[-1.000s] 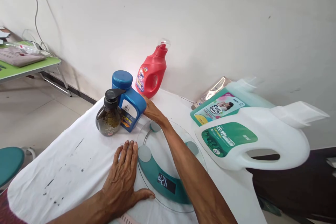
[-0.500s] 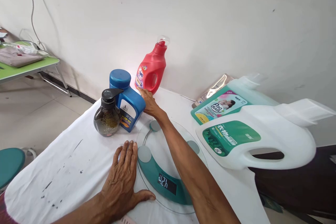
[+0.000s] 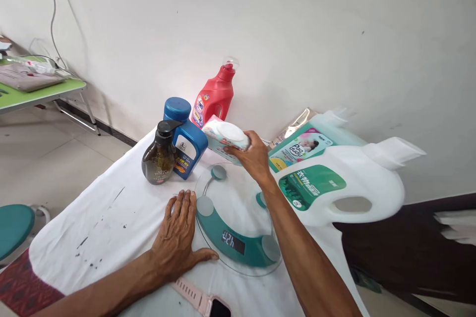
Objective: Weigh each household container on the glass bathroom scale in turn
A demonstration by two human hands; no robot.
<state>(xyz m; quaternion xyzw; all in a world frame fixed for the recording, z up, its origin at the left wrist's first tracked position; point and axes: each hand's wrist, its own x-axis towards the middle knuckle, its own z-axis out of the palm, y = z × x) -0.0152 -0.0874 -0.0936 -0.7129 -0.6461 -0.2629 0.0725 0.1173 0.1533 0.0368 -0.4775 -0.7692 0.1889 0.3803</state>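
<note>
My right hand (image 3: 253, 156) is closed around one end of a pack of wet wipes (image 3: 224, 134) with a white lid, held above the far edge of a round glass scale (image 3: 238, 255). The scale has a teal band and a lit display. Flat on the white cloth (image 3: 107, 242), my left hand (image 3: 177, 235) has its fingers stretched out, the thumb at the scale's near left rim. Left of the pack stand a blue bottle (image 3: 193, 143) and a dark pump bottle (image 3: 158, 161). Behind it is a red detergent bottle (image 3: 215, 90), partly hidden by the pack.
On the right lean a white detergent jug (image 3: 379, 178), a green-labelled refill bottle (image 3: 301, 146) and a shiny brownish pack (image 3: 293, 126). A pink-strapped watch (image 3: 197, 297) lies at the near edge. A wall stands behind. At left are a green table (image 3: 44, 91) and a teal stool (image 3: 15, 228).
My right hand has come back from beside the red bottle and moved right, now with the wipes pack in it. The left hand stays flat. The view has shifted slightly.
</note>
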